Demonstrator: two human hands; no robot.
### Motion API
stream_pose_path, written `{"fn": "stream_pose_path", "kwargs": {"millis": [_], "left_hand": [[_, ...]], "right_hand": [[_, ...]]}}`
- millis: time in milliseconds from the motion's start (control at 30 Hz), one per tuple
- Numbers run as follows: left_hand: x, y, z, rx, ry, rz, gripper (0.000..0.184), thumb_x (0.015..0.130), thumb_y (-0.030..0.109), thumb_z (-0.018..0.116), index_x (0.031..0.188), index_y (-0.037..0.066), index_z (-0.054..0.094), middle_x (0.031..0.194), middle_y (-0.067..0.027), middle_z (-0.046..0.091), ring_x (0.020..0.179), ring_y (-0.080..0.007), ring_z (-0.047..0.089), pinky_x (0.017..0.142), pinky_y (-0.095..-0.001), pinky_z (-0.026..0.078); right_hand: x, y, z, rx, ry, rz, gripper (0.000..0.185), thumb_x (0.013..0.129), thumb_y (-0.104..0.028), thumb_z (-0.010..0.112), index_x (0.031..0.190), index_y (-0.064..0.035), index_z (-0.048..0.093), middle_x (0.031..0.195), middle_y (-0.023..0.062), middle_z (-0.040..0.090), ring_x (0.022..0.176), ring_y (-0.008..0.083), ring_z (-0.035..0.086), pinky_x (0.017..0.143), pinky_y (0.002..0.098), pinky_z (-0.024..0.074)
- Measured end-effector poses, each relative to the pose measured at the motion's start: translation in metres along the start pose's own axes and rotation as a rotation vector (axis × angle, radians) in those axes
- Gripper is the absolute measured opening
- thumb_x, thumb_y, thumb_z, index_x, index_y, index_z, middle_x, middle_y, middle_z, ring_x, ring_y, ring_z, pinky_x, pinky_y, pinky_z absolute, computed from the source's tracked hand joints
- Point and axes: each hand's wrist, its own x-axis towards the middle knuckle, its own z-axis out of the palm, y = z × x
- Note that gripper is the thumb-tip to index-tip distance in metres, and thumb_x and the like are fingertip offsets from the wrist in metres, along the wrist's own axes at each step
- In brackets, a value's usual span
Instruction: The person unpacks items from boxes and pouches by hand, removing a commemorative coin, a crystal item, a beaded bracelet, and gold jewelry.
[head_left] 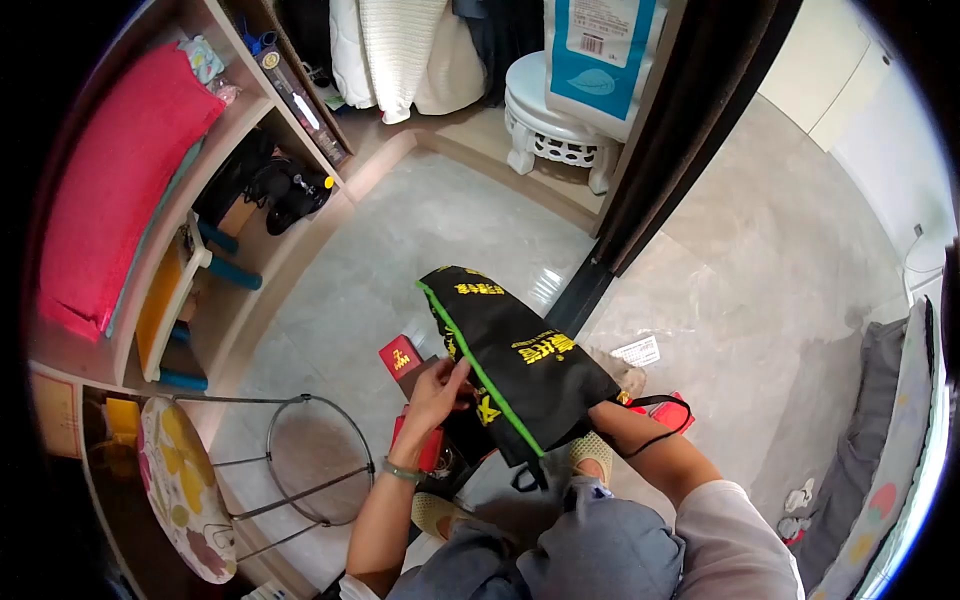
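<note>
Black fabric, edged with a green strip and printed in yellow, forms the bag [525, 350], which is held above the grey floor [370, 250], in front of the person's knees. In the head view, its long axis is laid diagonally: the narrower end is pointed to the far left, the broader end to the near right. The green edge [480, 370] is turned toward the left hand [438, 395], which is held with bent fingers right at that edge; whether the cloth is pinched cannot be told. The right forearm [655, 445] is reached to the broader end, where the right hand is hidden by the bag, so its state cannot be told. A black strap [660, 402] is looped out beside that forearm. Below, a red box [400, 356] is seen just left of the bag, and a second red item [431, 448] is partly covered by the left wrist. To the right, a white label sheet [637, 350] and a red object [672, 412] are seen on the floor. Beyond the bag, the floor is crossed by a dark door track [583, 297]. The left side is taken up by a toppled stool [187, 490] with a floral seat and by shelving [245, 235]; a white stool [560, 110] is placed farther off.
</note>
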Motion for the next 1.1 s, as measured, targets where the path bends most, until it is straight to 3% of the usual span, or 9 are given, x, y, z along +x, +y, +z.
{"fn": "stream_pose_path", "kwargs": {"millis": [133,233,433,567,600,700,767,900,1100], "left_hand": [[0.013,0.042,0.012,-0.608,0.149,-0.082,0.085,0.089,0.064,0.052,0.139,-0.003,0.041,0.135,-0.0136,0.05,0.117,-0.0265,0.051,0.082,-0.0381,0.053],[0.016,0.07,0.01,-0.091,0.052,-0.03,0.072,0.09,0.057,0.056,0.129,-0.003,0.054,0.127,-0.0125,0.055,0.11,-0.0246,0.056,0.079,-0.0355,0.053],[0.053,0.06,0.008,-0.269,0.127,0.032,0.032,0.098,0.031,0.054,0.097,0.002,0.068,0.092,-0.0032,0.064,0.086,-0.0132,0.061,0.069,-0.0314,0.052],[0.102,0.047,-0.023,-0.723,0.43,0.303,0.027,0.1,0.024,0.049,0.113,0.003,0.062,0.099,-0.0033,0.065,0.089,-0.0133,0.061,0.079,-0.0317,0.051],[0.096,0.058,-0.03,-0.804,0.436,0.265,0.028,0.1,0.023,0.049,0.118,0.003,0.058,0.119,-0.0058,0.061,0.102,-0.0174,0.058,0.088,-0.0332,0.048],[0.109,0.047,-0.042,-0.746,0.475,0.174,0.035,0.1,0.025,0.05,0.127,0.004,0.052,0.127,-0.0065,0.056,0.11,-0.0162,0.054,0.09,-0.0343,0.048],[0.104,0.039,-0.034,-0.631,0.508,-0.05,0.04,0.101,0.029,0.048,0.133,0.004,0.047,0.132,-0.0066,0.051,0.116,-0.0161,0.05,0.092,-0.0355,0.048],[0.03,0.056,0.017,-0.27,0.009,0.337,0.048,0.099,0.038,0.05,0.13,0.001,0.049,0.12,-0.0072,0.059,0.106,-0.0186,0.058,0.09,-0.0325,0.049],[-0.066,0.064,0.068,-0.39,0.045,0.505,0.029,0.079,-0.006,0.071,0.106,-0.002,0.061,0.102,-0.0073,0.064,0.089,-0.0186,0.064,0.076,-0.0295,0.051]], "right_hand": [[-0.018,-0.005,-0.006,-0.168,-0.003,-0.06,0.045,0.085,-0.019,0.066,0.123,0.0002,0.053,0.134,0.0229,0.051,0.123,0.0332,0.05,0.105,0.0369,0.0382],[-0.022,-0.005,-0.01,-0.22,-0.002,-0.078,0.043,0.085,-0.019,0.067,0.121,0.001,0.055,0.135,0.0228,0.051,0.124,0.0324,0.05,0.105,0.0361,0.0381],[-0.025,-0.005,-0.025,-0.213,0.005,-0.055,0.039,0.085,-0.019,0.067,0.117,0.0027,0.058,0.135,0.0227,0.051,0.125,0.0308,0.05,0.106,0.0344,0.0379],[-0.036,-0.023,-0.039,0.585,0.53,0.345,0.025,0.085,-0.021,0.071,0.101,-0.0026,0.066,0.138,0.0181,0.05,0.12,0.027,0.053,0.1,0.0377,0.0407],[-0.039,-0.023,-0.054,0.824,0.509,0.342,0.019,0.087,-0.016,0.068,0.098,-0.0009,0.066,0.139,0.0199,0.049,0.121,0.0257,0.052,0.101,0.0352,0.0393],[-0.047,-0.034,-0.091,1.453,0.557,0.456,0.007,0.088,-0.009,0.066,0.085,-0.003,0.063,0.144,0.0156,0.044,0.119,0.02,0.051,0.101,0.0323,0.0379],[-0.053,-0.039,-0.099,1.582,0.572,0.551,0.007,0.089,-0.009,0.065,0.084,-0.0044,0.063,0.143,0.0144,0.045,0.119,0.019,0.05,0.1,0.0321,0.0389],[-0.05,-0.044,-0.1,1.614,0.569,0.572,0.008,0.089,-0.009,0.065,0.083,-0.005,0.061,0.144,0.0143,0.044,0.12,0.0183,0.049,0.1,0.0318,0.0397],[-0.023,-0.063,-0.082,1.376,0.643,0.381,0.011,0.088,-0.01,0.066,0.085,-0.0022,0.06,0.143,0.0142,0.046,0.119,0.018,0.049,0.099,0.0312,0.0382]]}}
